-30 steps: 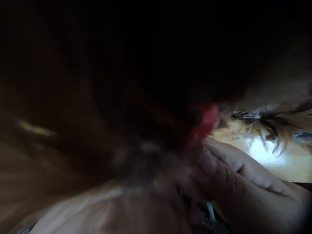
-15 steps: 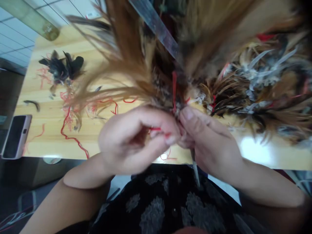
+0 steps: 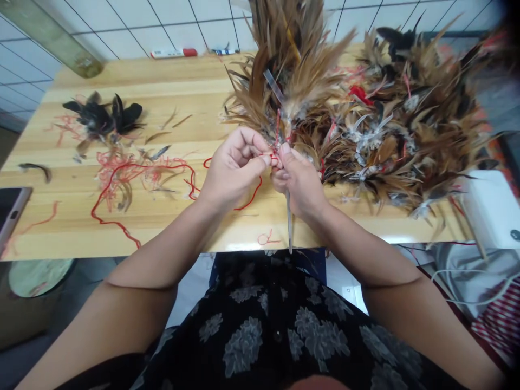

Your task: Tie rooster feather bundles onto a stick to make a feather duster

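Brown feathers fan upward from a feather bundle (image 3: 280,81) tied with red string at its base. My right hand (image 3: 298,176) is closed around that base, and a thin stick (image 3: 290,227) sticks out below the fist. Pinched between the thumb and forefinger of my left hand (image 3: 241,162) is red string (image 3: 259,189), right beside the bundle's tied end. The string loops down below the left hand. A clear flat strip (image 3: 273,86) lies among the feathers. The fingers partly hide the binding.
A pile of feather bundles (image 3: 390,135) covers the table's right side. Dark feathers (image 3: 101,114) and tangled red thread (image 3: 116,179) lie left. A phone (image 3: 12,214) rests at the left edge, a marker (image 3: 174,53) at the back, a white box (image 3: 493,208) at the right.
The feather bundle and both hands have moved away from the camera, farther over the table. The view now takes in more of the table and wall. Both hands keep their grips.
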Demonstrator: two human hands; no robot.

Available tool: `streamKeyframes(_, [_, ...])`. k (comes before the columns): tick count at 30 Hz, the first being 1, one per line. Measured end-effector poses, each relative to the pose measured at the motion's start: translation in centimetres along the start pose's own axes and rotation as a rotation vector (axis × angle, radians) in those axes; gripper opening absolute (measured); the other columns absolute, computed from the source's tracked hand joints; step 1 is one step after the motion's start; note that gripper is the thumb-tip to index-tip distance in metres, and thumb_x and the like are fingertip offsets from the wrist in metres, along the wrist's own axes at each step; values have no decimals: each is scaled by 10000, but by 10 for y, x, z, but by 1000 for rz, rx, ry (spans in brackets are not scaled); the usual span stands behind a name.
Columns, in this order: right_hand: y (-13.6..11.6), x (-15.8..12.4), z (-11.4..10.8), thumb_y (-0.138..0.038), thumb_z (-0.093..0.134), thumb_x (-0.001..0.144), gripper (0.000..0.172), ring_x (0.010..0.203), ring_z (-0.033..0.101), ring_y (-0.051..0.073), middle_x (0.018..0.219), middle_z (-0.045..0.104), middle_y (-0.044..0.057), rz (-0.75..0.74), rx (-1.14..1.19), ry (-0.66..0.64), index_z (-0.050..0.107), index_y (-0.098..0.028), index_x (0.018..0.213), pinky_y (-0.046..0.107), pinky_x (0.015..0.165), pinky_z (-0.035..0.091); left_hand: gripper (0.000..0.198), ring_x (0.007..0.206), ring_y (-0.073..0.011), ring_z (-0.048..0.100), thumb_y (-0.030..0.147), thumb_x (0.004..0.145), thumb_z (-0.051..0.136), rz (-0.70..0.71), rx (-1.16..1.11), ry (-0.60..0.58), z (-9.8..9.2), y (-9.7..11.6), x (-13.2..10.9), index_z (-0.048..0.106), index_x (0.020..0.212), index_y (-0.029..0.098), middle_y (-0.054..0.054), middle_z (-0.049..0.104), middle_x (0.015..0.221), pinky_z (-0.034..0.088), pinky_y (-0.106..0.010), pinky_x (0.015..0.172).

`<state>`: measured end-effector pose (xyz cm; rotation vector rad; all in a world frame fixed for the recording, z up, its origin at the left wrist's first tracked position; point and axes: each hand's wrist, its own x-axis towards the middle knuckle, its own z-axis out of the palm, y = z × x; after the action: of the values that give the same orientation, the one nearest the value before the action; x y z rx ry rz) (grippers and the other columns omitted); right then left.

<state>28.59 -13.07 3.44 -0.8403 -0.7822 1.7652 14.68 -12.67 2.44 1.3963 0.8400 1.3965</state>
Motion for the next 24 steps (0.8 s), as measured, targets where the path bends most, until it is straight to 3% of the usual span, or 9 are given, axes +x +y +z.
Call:
streamKeyframes(4, [1,5,-1,-759,669,894,577,523,263,32,669,390,-83,-27,-16,2,476,-221,812,173,457,206,228,767,-101,724,226,855,884,-43,-96,-25,-1,6,2,696,984,227,23,735,834,592,-227,756])
streamKeyframes(9, [1,8,-4,-815,630,878,613,510,227,37,638,353,-90,-27,-58,-4,462,-229,810,184,448,192,239,812,-132,736,252,808,945,-107,-80,-17,-2,8,4,725,886,202,-7,748,865,601,-253,755])
streamKeyframes(15, [1,10,-6,-838,585,887,634,491,172,44,587,238,-108,-3,-93,-5,405,-240,779,194,453,163,269,722,-105,675,352,753,1000,-86,-117,-57,-7,4,5,790,864,225,3,774,852,580,-246,687])
streamKeyframes(20, [-3,10,-3,-830,578,897,627,492,161,45,594,211,-113,8,-98,24,377,-246,784,188,451,134,218,804,-137,735,175,745,974,-121,-92,-16,-4,4,5,769,820,185,-12,767,855,624,-276,810])
streamKeyframes(24, [0,14,-3,-820,605,891,624,474,162,42,580,211,-118,15,-107,61,375,-250,783,185,440,137,217,768,-127,733,32,758,890,-166,-72,16,-1,1,7,726,799,167,-1,737,812,622,-264,800])
